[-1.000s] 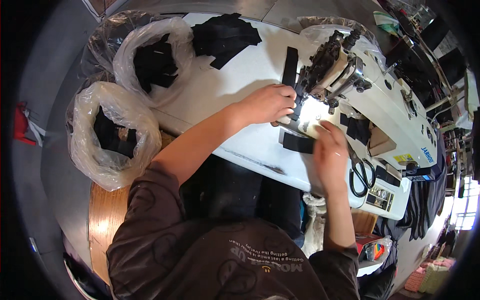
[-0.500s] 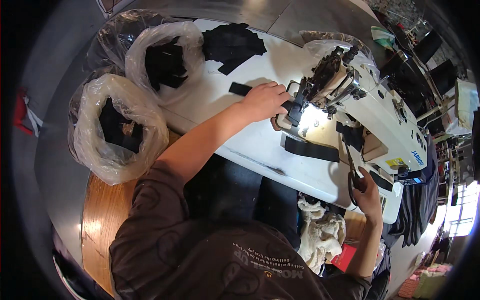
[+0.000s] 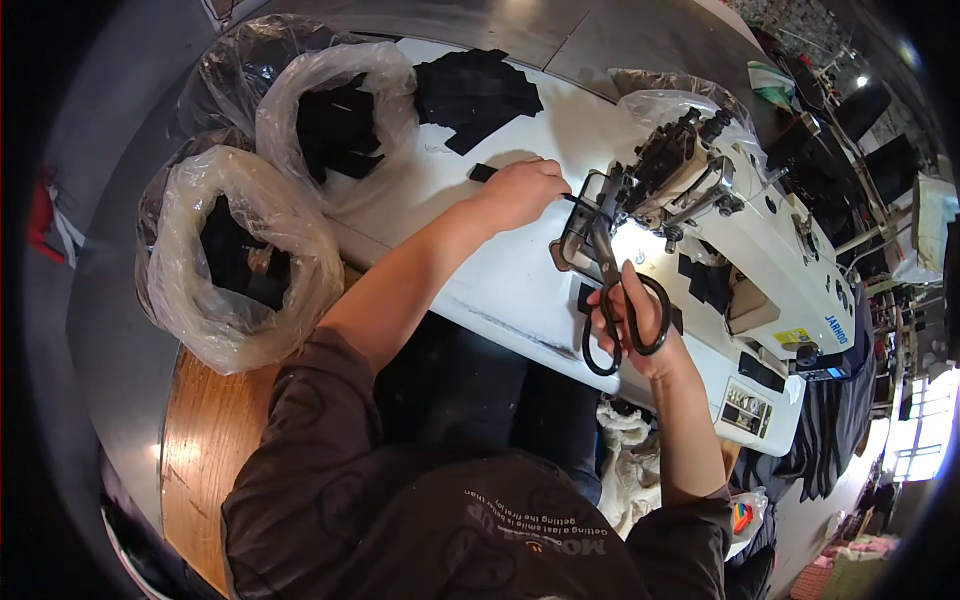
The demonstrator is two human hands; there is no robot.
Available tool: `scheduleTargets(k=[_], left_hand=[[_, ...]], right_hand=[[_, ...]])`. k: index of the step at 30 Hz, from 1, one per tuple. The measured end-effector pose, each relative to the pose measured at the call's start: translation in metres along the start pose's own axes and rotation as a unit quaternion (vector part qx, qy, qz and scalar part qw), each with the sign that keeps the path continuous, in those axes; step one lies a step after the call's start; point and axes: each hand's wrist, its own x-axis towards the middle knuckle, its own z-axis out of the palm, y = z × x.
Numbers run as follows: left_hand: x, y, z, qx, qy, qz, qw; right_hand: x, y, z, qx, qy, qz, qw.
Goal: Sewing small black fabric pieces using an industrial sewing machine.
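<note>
My left hand (image 3: 525,194) is closed over a black fabric strip (image 3: 482,173); one end sticks out to the left of the hand. My right hand (image 3: 645,325) grips a pair of scissors (image 3: 604,250) with black loop handles, thumb and fingers at the loops. Their blades point away from me, close to my left fingertips and in front of the machine's needle area; whether they touch the strip I cannot tell. A white sewing machine (image 3: 775,235) stands to the right with its lamp lit. Another black strip (image 3: 588,297) lies on the table, partly hidden by my right hand.
Two clear plastic bags (image 3: 310,270) with rolled rims hold black pieces at the left of the white table (image 3: 450,260). A pile of black pieces (image 3: 475,95) lies at the far side. More black fabric (image 3: 707,285) sits under the machine arm. Cream cloth (image 3: 630,470) hangs below the edge.
My right hand has lifted the scissors from the table's right side and carried them left to near my left hand. My left hand has shifted slightly left, away from the machine.
</note>
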Motion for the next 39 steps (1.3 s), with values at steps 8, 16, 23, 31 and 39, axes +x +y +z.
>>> scheduleTargets(k=[8, 16, 23, 31, 39], left_hand=[[0.002, -0.008, -0.002, 0.000, 0.042, 0.014, 0.999], [0.053, -0.059, -0.107, 0.361, 0.345, 0.102, 0.860], [0.054, -0.139, -0.035, 0.383, 0.083, -0.101, 0.915], [0.065, -0.086, -0.052, 0.271, 0.134, -0.093, 0.949], [0.017, 0.051, 0.006, -0.095, -0.058, 0.112, 0.988]], right_hand=[[0.028, 0.001, 0.021, 0.068, 0.064, -0.061, 0.994], [-0.084, 0.025, -0.069, -0.429, 0.213, -0.269, 0.836], [-0.105, 0.090, -0.157, -0.627, 0.356, -0.175, 0.670], [-0.070, 0.033, -0.082, -0.552, 0.339, -0.337, 0.683], [0.042, 0.029, -0.010, -0.410, 0.264, -0.479, 0.729]])
